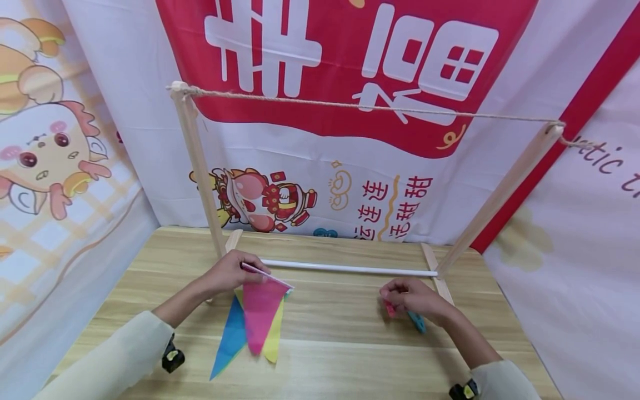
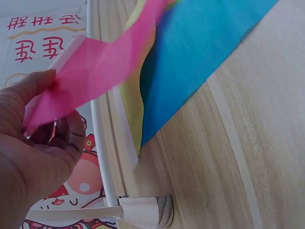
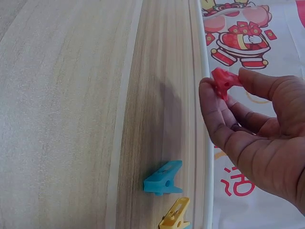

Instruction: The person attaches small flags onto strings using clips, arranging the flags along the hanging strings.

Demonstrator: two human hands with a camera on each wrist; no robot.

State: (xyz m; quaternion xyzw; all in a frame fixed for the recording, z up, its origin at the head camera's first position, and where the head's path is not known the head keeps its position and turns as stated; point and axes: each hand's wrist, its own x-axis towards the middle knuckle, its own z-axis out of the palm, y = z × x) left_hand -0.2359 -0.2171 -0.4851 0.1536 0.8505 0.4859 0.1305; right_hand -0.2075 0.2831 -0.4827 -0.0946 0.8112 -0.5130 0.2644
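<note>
My left hand (image 1: 240, 273) pinches the top white-edged border of a pink triangular pennant (image 1: 262, 316), lifted a little over the table. Beneath it lie a blue pennant (image 1: 232, 333) and a yellow pennant (image 1: 273, 338), partly covered by the pink one. On the other side, my right hand (image 1: 414, 298) holds a small red plastic clothespin (image 3: 224, 83) between thumb and fingertips, above the table. Below that hand, a teal clothespin (image 3: 164, 178) and a yellow clothespin (image 3: 175, 215) lie on the wood; the yellow one is cut off by the frame edge.
A wooden frame stands across the table (image 1: 330, 355), with a left post (image 1: 199, 166) and a right post (image 1: 500, 191). Twine (image 1: 325, 104) stretches between their tops, and a white rod (image 1: 350, 268) joins them low down. A printed cloth (image 1: 310, 150) hangs behind.
</note>
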